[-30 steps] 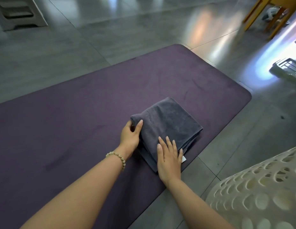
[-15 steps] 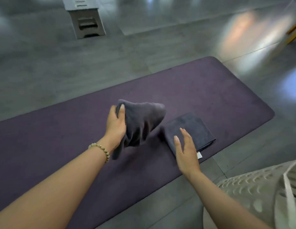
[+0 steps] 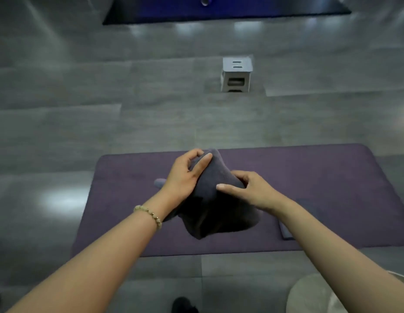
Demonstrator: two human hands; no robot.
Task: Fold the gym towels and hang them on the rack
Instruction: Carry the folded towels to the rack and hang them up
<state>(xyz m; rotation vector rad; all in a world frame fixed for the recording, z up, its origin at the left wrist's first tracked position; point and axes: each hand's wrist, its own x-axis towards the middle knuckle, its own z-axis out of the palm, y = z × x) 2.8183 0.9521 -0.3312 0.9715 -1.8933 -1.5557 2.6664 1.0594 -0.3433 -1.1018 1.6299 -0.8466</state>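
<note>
Where left hand [image 3: 182, 177] grips top, towel [image 3: 219, 213] droops; right hand [image 3: 253, 191] pinches side

Grey towel [image 3: 210, 213] bunched aloft (folded towel [image 3: 286, 232] flat)

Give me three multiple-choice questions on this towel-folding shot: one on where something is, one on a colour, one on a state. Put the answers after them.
1. Where does the grey stool stand?
A) on the mat
B) on the floor beyond the mat
C) on a shelf

2. What colour is the mat?
A) purple
B) green
C) yellow

3. How is the dark towel held?
A) lying untouched
B) by one hand
C) by both hands

Answers:
1. B, the stool sits on grey floor past the mat's far edge.
2. A, the mat's surface is purple.
3. C, the left hand and right hand both grip it above the mat.
</note>
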